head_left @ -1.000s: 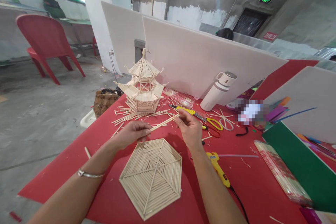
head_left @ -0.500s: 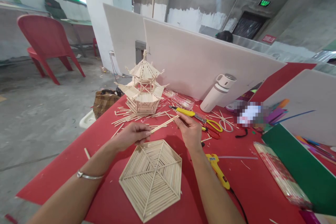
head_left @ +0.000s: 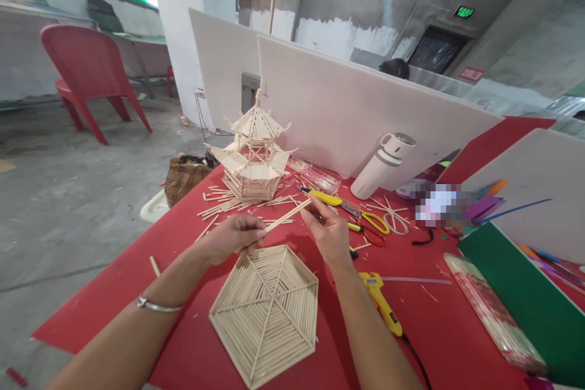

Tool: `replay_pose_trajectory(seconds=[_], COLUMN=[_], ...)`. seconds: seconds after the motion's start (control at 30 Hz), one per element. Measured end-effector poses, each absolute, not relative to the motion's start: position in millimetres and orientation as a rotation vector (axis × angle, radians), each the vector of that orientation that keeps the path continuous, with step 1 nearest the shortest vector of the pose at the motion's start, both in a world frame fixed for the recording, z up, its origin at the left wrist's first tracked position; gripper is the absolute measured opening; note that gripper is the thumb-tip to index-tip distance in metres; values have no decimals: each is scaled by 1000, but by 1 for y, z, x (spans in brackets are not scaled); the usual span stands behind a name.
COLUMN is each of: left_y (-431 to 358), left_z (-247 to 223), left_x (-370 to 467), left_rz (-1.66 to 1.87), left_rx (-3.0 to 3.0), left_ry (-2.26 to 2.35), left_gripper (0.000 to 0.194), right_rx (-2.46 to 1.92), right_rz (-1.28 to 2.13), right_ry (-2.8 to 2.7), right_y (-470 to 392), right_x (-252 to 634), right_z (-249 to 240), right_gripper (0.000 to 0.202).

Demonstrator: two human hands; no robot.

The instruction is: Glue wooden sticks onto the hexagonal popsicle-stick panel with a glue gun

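Between my hands runs a thin pale wooden stick (head_left: 287,215), perhaps more than one lying together. Its left end is pinched by my left hand (head_left: 234,237), its right end by my right hand (head_left: 327,230). Below them a hexagonal panel of wooden sticks (head_left: 267,317) lies flat on the red table (head_left: 183,341), with ribs crossing at its middle. Behind my hands stands a small pagoda model (head_left: 256,155) built of similar sticks, with two tiers of roof. Loose sticks (head_left: 219,202) are scattered around its base.
A yellow glue gun (head_left: 384,304) lies right of my right forearm. Beyond it are a yellow utility knife (head_left: 324,196), scissors (head_left: 375,222) and a white flask (head_left: 384,164). White boards (head_left: 356,103) stand along the back. A packet of sticks (head_left: 493,311) lies far right.
The whole view has shifted slightly, so things appear a little further right. Both hands keep their hold on the stick, with little other visible movement.
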State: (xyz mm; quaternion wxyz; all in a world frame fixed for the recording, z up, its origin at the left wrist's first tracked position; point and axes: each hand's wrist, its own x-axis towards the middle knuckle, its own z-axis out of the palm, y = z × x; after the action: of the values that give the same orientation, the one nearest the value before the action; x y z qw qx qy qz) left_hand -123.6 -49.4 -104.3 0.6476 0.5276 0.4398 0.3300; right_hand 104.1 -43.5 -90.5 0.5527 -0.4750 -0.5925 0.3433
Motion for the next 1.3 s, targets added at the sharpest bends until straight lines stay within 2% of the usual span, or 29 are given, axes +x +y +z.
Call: replay_pose_trajectory(seconds=[0.43, 0.63, 0.8, 0.93, 1.23, 1.3], left_y=[-46, -44, -41, -41, -42, -41], left_z=[-115, -113, -112, -112, -113, -113], left_x=[-126, -130, -140, -146, -158, -159], left_rz=[762, 740, 637, 538, 482, 592], left_rx=[1224, 1479, 1828, 1875, 1966, 1892], left_ry=[957, 1083, 1248, 1323, 1330, 1340], left_gripper=[34, 27, 17, 18, 21, 21], right_rx=[-1160, -1222, -1411, -1419, -1427, -1401], right_rz=[792, 773, 671, 769, 641, 698], right_ry=[-1411, -1462, -1620, -1896, -2198, -2035], right_y=[-44, -35, -39, -52, -34, -30], right_x=[105, 144, 176, 158, 120, 120], right_z=[-90, -84, -84, -96, -115, -115], right_gripper=[47, 55, 31, 24, 27, 39])
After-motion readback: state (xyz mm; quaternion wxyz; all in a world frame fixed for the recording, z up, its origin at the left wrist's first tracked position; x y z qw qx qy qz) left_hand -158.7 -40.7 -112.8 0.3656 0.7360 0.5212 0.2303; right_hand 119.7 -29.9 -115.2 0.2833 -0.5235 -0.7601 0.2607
